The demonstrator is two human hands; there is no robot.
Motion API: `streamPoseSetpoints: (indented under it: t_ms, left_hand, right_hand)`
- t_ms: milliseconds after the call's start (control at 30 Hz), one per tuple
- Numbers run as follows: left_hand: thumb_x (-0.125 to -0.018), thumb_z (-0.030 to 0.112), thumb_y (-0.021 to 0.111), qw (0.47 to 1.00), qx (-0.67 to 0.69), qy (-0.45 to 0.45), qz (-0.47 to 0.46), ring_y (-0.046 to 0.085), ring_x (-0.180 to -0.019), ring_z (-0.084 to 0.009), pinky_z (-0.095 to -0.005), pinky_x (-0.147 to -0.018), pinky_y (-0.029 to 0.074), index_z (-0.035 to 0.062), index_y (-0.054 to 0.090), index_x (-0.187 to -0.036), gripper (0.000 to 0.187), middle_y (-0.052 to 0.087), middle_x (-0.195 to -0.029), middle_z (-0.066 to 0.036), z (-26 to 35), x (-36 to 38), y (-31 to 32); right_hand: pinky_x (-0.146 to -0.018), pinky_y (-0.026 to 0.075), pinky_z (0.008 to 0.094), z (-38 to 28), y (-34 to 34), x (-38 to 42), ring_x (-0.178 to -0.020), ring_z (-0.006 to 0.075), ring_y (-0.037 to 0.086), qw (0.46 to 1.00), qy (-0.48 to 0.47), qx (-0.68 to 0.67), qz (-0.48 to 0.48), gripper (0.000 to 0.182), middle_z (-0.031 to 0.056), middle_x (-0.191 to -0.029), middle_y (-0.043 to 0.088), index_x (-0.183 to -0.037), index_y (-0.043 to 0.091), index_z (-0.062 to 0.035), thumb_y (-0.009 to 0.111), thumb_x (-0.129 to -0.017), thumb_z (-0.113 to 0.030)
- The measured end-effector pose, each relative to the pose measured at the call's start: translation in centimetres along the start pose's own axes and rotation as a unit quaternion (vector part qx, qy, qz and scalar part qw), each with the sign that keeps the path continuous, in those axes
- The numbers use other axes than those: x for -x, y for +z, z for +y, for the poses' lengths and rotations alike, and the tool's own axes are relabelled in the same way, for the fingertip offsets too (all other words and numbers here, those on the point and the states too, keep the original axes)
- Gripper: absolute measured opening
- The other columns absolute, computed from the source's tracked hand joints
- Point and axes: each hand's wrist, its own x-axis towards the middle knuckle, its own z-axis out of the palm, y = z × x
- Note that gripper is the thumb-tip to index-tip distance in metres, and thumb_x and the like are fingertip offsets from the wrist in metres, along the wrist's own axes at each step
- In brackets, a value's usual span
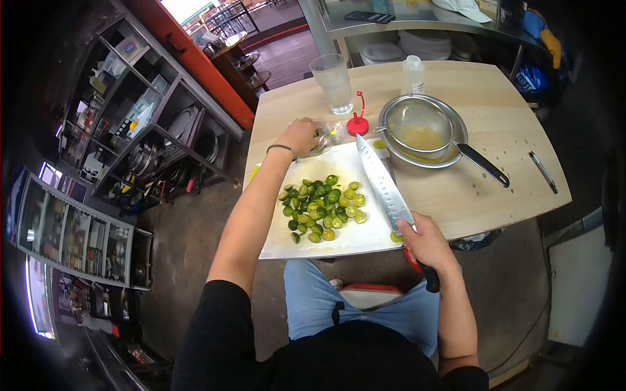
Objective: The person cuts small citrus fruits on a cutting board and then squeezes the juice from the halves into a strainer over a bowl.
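My right hand (427, 242) is wrapped round the handle of a large knife (385, 186), whose blade points away from me over the right edge of a white cutting board (277, 241). Cut green citrus halves (319, 207) lie in a pile on the board. My left hand (302, 135) reaches to the board's far left edge, at a crumpled clear plastic bag (326, 135). Its fingers are curled and partly hidden, so what they hold is unclear. A red cap with a spout (357, 125) stands just right of the bag.
Behind the bag stands a clear glass (332, 85). A strainer (417, 127) with a black handle rests on a metal bowl (424, 159), with a small white bottle (413, 75) behind. A pen (542, 172) lies at the right of the wooden table (495, 98).
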Motion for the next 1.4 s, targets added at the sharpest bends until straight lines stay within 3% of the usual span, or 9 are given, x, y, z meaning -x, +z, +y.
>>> streamPoseSetpoints:
  t_ms: [67,167,500,667,867,1200,1300,1367,1400]
  left_hand:
    - [-0.081,0.028,0.063,1.000,-0.011,-0.014,0.026,0.061,-0.106,-0.0343,-0.0413,-0.095,0.047,0.0084,0.063,-0.117,0.041,0.066,-0.110,-0.019,0.5,0.2,-0.5]
    - [-0.079,0.024,0.062,0.999,-0.003,-0.036,-0.036,0.063,-0.101,-0.0345,-0.0419,-0.093,0.049,0.0068,0.065,-0.112,0.037,0.067,-0.104,-0.020,1.8,-1.2,-0.2]
    - [-0.079,0.027,0.063,0.995,-0.070,-0.067,-0.027,0.063,-0.097,-0.0395,-0.0451,-0.088,0.050,-0.0015,0.061,-0.106,0.039,0.066,-0.101,-0.025,3.1,-1.5,0.0]
    - [-0.080,0.021,0.061,0.996,-0.032,-0.050,0.067,0.064,-0.096,-0.0381,-0.0463,-0.087,0.050,-0.0036,0.057,-0.104,0.035,0.066,-0.096,-0.025,2.2,-0.9,1.5]
    - [-0.082,0.011,0.058,0.996,-0.024,-0.029,0.081,0.064,-0.091,-0.0390,-0.0468,-0.082,0.050,-0.0011,0.058,-0.104,0.025,0.066,-0.089,-0.025,2.6,-0.1,0.9]
    - [-0.084,0.012,0.060,0.993,-0.033,0.018,0.108,0.064,-0.086,-0.0393,-0.0471,-0.080,0.051,0.0025,0.063,-0.104,0.023,0.067,-0.088,-0.022,2.0,0.7,-0.3]
    - [-0.083,0.015,0.063,0.988,0.007,0.009,0.152,0.066,-0.086,-0.0362,-0.0430,-0.080,0.052,0.0028,0.065,-0.105,0.025,0.068,-0.089,-0.021,2.6,2.8,-2.8]
    - [-0.080,0.016,0.071,0.966,0.142,0.002,0.215,0.065,-0.086,-0.0363,-0.0412,-0.077,0.051,0.0025,0.066,-0.107,0.031,0.069,-0.092,-0.019,3.1,5.3,-4.1]
    - [-0.075,0.016,0.079,0.950,0.169,-0.007,0.262,0.065,-0.074,-0.0275,-0.0343,-0.069,0.049,0.0043,0.069,-0.103,0.032,0.068,-0.084,-0.016,2.9,6.5,-3.8]
  right_hand:
    - [-0.037,0.038,0.0289,0.0,0.1,0.0,-0.037,0.0121,0.048,1.000,0.008,-0.015,-0.010,0.023,0.0039,-0.054,0.051,-0.104,0.060,0.0015,0.052,-0.096,-0.019]
    - [-0.036,0.038,0.0289,0.3,-0.8,0.2,-0.037,0.0119,0.047,1.000,0.015,0.001,-0.003,0.023,0.0036,-0.053,0.049,-0.103,0.059,0.0019,0.052,-0.096,-0.019]
    - [-0.036,0.038,0.0293,0.4,-0.3,-0.2,-0.036,0.0126,0.048,1.000,-0.005,-0.002,-0.006,0.023,0.0043,-0.053,0.050,-0.102,0.059,0.0020,0.052,-0.096,-0.019]
    - [-0.036,0.038,0.0294,0.5,0.0,-0.2,-0.037,0.0129,0.049,1.000,-0.008,-0.007,-0.001,0.023,0.0041,-0.051,0.050,-0.101,0.059,0.0022,0.053,-0.096,-0.019]
    - [-0.036,0.039,0.0294,0.2,0.0,-0.2,-0.037,0.0130,0.049,1.000,-0.008,-0.002,-0.002,0.023,0.0040,-0.051,0.049,-0.101,0.060,0.0021,0.052,-0.096,-0.019]
    - [-0.037,0.039,0.0290,-0.1,-0.1,-0.1,-0.037,0.0128,0.049,1.000,0.007,0.002,-0.005,0.023,0.0040,-0.051,0.049,-0.103,0.060,0.0016,0.052,-0.096,-0.019]
    - [-0.037,0.038,0.0291,-0.2,-0.1,-0.1,-0.037,0.0127,0.049,1.000,0.006,0.003,-0.006,0.023,0.0039,-0.052,0.049,-0.102,0.060,0.0015,0.052,-0.096,-0.019]
    - [-0.036,0.038,0.0293,0.1,-0.2,-0.2,-0.037,0.0124,0.048,1.000,-0.004,-0.008,-0.015,0.022,0.0039,-0.053,0.049,-0.100,0.059,0.0015,0.051,-0.097,-0.019]
    - [-0.036,0.038,0.0293,0.1,-0.1,-0.2,-0.037,0.0124,0.048,1.000,-0.006,-0.008,-0.018,0.022,0.0039,-0.053,0.049,-0.100,0.059,0.0015,0.051,-0.097,-0.019]
